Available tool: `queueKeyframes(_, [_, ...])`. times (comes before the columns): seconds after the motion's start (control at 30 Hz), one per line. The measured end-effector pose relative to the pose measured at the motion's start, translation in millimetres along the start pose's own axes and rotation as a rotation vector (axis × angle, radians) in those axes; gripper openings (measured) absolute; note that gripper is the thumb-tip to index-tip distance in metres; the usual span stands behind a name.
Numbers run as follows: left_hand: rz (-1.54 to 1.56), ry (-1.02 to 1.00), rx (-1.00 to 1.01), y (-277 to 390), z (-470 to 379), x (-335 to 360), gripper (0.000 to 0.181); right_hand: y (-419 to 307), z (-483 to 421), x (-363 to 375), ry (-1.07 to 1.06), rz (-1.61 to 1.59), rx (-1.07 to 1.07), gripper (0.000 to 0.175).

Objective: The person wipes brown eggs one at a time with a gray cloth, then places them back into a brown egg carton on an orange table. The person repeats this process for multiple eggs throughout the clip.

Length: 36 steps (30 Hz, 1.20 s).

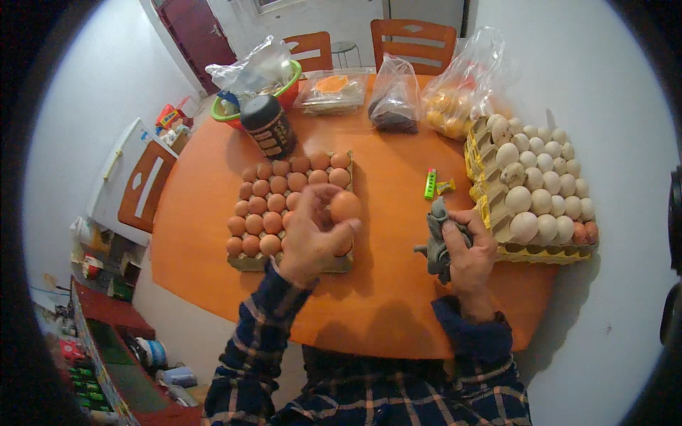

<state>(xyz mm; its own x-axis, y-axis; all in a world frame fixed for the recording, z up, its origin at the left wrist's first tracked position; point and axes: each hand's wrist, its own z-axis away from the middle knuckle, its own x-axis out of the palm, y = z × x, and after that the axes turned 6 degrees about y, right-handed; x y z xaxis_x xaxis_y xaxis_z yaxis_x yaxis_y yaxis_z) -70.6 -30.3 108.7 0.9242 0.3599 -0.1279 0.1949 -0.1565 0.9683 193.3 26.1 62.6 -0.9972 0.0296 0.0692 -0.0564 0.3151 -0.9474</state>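
Note:
My left hand (317, 234) holds a brown egg (345, 206) between thumb and fingers, above the right side of a cardboard egg tray (290, 264). Rows of brown eggs (273, 222) fill the part of that tray I can see; my hand hides some of its cups. In my right hand (473, 250) a crumpled grey cloth (440, 239) is gripped, over the table to the right of the tray. Beyond that hand, a stack of egg trays (543, 253) carries many whitish eggs (541, 201) and two brown eggs (585, 232) at its near right corner.
On the orange table (394, 298) lie a green lighter (430, 183) and a small yellow packet (446, 186). Farther back stand a dark jar (268, 128), a green-rimmed basket (294, 80), a clear plastic box (333, 96) and plastic bags (395, 96). A wall (613, 319) borders the right side.

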Motion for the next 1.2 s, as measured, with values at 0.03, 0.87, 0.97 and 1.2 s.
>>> queueKeyframes(0.03, [-0.072,0.015,0.001,4.5,-7.8,-12.2,0.053,-0.9,0.8,2.1,-0.012,-0.011,0.001,0.012])
queueKeyframes(0.87, [-1.123,0.004,0.302,-14.3,-65.7,-10.1,0.042,-6.3,10.6,17.7,-0.052,-0.097,0.022,0.010])
queueKeyframes(0.97, [-1.203,0.048,0.225,-11.3,-63.9,4.6,0.041,3.6,8.3,13.9,-0.055,-0.020,-0.067,0.010])
queueKeyframes(1.2, [-1.344,0.060,0.062,-9.5,-64.8,21.4,0.038,-8.0,10.4,16.5,-0.063,-0.077,-0.022,0.010])
